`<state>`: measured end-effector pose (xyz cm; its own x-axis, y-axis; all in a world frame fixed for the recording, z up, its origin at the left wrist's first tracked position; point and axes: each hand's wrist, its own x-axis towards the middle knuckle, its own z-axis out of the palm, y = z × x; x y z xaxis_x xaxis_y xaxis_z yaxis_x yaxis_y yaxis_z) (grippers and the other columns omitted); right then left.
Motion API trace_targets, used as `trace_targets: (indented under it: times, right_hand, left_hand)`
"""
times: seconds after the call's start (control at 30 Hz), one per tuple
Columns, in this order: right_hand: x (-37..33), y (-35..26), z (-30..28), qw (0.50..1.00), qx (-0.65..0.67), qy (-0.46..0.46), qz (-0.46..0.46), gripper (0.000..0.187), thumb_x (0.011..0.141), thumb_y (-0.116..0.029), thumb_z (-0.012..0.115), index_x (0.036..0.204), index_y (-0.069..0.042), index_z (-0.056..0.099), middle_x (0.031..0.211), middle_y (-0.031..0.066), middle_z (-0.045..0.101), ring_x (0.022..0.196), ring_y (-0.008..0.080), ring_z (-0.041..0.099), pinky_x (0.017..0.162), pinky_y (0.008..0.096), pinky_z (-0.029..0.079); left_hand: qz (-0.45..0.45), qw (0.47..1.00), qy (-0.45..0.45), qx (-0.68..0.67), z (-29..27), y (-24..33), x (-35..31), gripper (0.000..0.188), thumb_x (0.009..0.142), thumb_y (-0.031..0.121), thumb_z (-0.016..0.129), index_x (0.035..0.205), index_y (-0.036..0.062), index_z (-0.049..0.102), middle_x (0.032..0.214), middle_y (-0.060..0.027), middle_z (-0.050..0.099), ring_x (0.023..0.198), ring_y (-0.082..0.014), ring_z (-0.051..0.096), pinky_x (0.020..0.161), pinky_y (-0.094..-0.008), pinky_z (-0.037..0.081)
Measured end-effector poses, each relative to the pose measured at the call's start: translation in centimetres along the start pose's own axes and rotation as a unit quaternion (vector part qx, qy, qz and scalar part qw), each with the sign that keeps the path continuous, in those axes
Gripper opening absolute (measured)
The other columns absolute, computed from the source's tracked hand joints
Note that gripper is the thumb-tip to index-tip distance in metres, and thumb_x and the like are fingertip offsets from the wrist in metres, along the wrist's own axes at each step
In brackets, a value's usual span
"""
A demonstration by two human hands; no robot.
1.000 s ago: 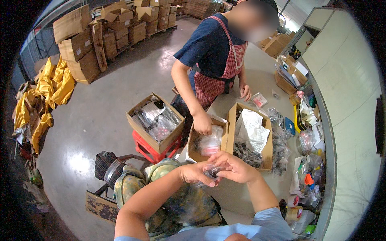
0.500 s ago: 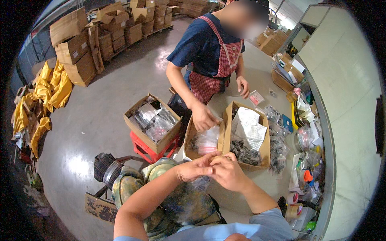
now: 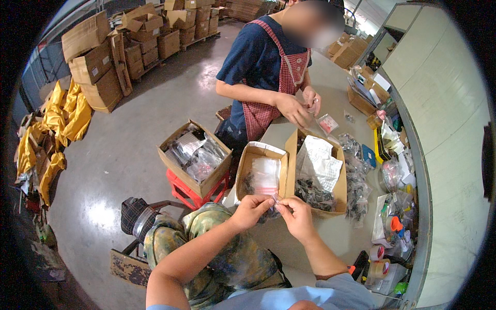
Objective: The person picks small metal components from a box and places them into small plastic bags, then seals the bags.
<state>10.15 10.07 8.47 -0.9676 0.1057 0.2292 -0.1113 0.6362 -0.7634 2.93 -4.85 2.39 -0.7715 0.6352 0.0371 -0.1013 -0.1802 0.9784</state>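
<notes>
My left hand (image 3: pixel 250 212) and my right hand (image 3: pixel 298 218) meet above the near edge of the table, thumbs and fingertips pinched together. Between them they grip the top of a small clear plastic bag (image 3: pixel 267 213); its contents look dark and are hard to make out. Just beyond my fingers stands an open cardboard box (image 3: pixel 283 168) holding a stack of clear bags with red strips (image 3: pixel 266 181). Beside it on the right, a second box (image 3: pixel 338 194) contains dark small parts (image 3: pixel 312 195) and a crumpled white paper (image 3: pixel 320 160).
Across the table a co-worker's hands (image 3: pixel 297 109) hold something small. A carton of bagged parts (image 3: pixel 194 152) rests on a red stool (image 3: pixel 194 191) at left. Bagged dark parts (image 3: pixel 357 199) lie right of the boxes. Tape rolls (image 3: pixel 380 267) and clutter line the right edge.
My hands have shifted from being folded together to a fingertip pinch on the bag. The co-worker's hand has left the box of clear bags and joined the other hand.
</notes>
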Motion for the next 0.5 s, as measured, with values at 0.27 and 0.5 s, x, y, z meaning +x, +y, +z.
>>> trace_targets:
  times: [0.27, 0.5]
  right_hand:
    - [-0.5, -0.9, 1.3, 0.991, -0.076, 0.084, -0.071, 0.019, 0.07, -0.002, 0.075, 0.085, 0.002, 0.063, 0.096, 0.0105, 0.053, 0.079, 0.0204, 0.059, 0.07, 0.0291, 0.049]
    - [-0.1, 0.1, 2.1, 0.998, -0.03, -0.039, -0.048, 0.013, 0.072, -0.001, 0.072, 0.081, 0.003, 0.065, 0.1, 0.0137, 0.055, 0.086, 0.0227, 0.059, 0.075, 0.0304, 0.048]
  left_hand:
    - [0.039, 0.995, 0.056, -0.073, -0.2, 0.8, -0.3, 0.014, 0.089, 0.013, 0.062, 0.09, -0.0001, 0.065, 0.078, 0.0019, 0.062, 0.071, -0.0048, 0.053, 0.063, -0.0213, 0.044]
    - [-0.023, 0.99, 0.035, -0.135, -0.3, 1.2, -0.6, 0.014, 0.09, 0.014, 0.06, 0.086, 0.0007, 0.064, 0.078, 0.001, 0.062, 0.07, -0.0054, 0.054, 0.064, -0.0226, 0.046]
